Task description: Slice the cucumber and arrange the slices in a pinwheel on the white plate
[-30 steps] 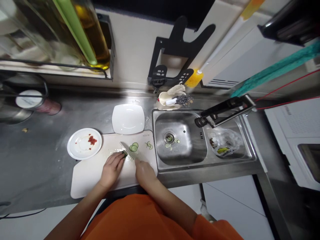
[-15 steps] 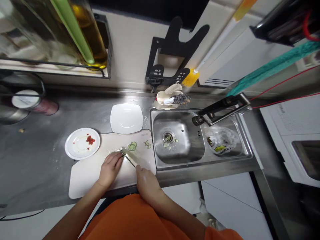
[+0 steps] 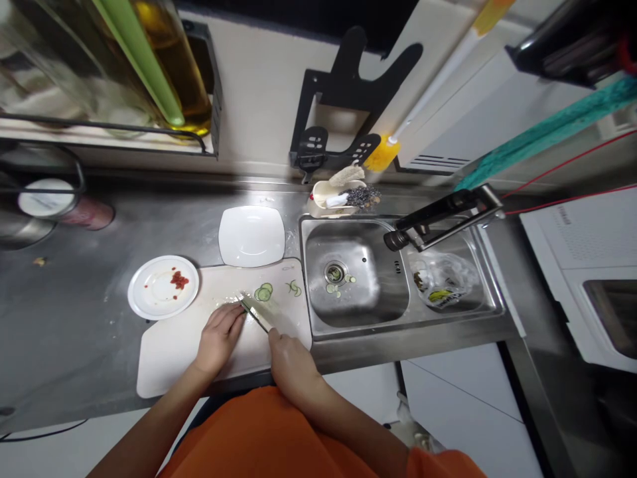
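Observation:
My right hand point(image 3: 291, 358) is wrapped round the handle of a kitchen knife point(image 3: 257, 315), its blade slanting up and left over the white cutting board point(image 3: 169, 355). Closed at the blade's tip, my left hand point(image 3: 219, 335) presses on a piece of cucumber, mostly hidden beneath the fingers. Just beyond the blade lie several round cucumber slices point(image 3: 263, 292). Thin curved cucumber scraps point(image 3: 294, 287) rest near the board's right edge. Small wet bits are scattered about my left fingertips.
A white plate with chopped red pieces point(image 3: 144, 302) overlaps the board's left corner; a square white plate point(image 3: 251, 232) stands behind it. To the right is a steel sink point(image 3: 343, 312) with cucumber scraps, a black faucet point(image 3: 428, 216) and a plastic bag point(image 3: 450, 272). An oil bottle point(image 3: 186, 86) stands on the upper-left rack.
Both hands keep almost the same place, with the knife at the cucumber. The knife and right hand have shifted very slightly left; the slices lie as before.

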A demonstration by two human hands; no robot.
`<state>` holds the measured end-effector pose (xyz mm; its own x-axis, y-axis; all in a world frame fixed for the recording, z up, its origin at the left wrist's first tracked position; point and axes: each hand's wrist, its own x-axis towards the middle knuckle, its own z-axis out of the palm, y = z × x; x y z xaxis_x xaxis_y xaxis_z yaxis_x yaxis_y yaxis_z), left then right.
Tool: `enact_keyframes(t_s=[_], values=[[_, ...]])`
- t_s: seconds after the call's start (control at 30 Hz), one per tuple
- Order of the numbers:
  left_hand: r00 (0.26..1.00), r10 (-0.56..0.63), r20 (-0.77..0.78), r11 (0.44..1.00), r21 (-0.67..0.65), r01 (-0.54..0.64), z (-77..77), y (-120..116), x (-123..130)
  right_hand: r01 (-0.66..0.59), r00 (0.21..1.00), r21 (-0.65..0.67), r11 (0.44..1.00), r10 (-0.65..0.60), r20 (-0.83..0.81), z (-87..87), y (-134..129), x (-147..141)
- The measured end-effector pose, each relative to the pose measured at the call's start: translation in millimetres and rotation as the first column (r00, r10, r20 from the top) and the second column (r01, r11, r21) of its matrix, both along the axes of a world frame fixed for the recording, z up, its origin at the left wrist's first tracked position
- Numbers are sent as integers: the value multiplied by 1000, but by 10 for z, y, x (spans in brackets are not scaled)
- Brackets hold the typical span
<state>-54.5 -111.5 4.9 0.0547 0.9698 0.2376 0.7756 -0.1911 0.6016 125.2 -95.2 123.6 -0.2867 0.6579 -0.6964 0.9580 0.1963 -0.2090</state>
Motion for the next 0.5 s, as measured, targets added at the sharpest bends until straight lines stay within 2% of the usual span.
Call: enact_keyframes(t_s=[0.33,0.5], values=[[1000,-15,-5,1000,-14,15,-24,-5,-16,-24,999,18,1000,24,-22,-81,89,-87],[1000,-19,13,1000,-22,19,-40,-10,-16,-26,998,57,998,29,-52,-241,125,-151]])
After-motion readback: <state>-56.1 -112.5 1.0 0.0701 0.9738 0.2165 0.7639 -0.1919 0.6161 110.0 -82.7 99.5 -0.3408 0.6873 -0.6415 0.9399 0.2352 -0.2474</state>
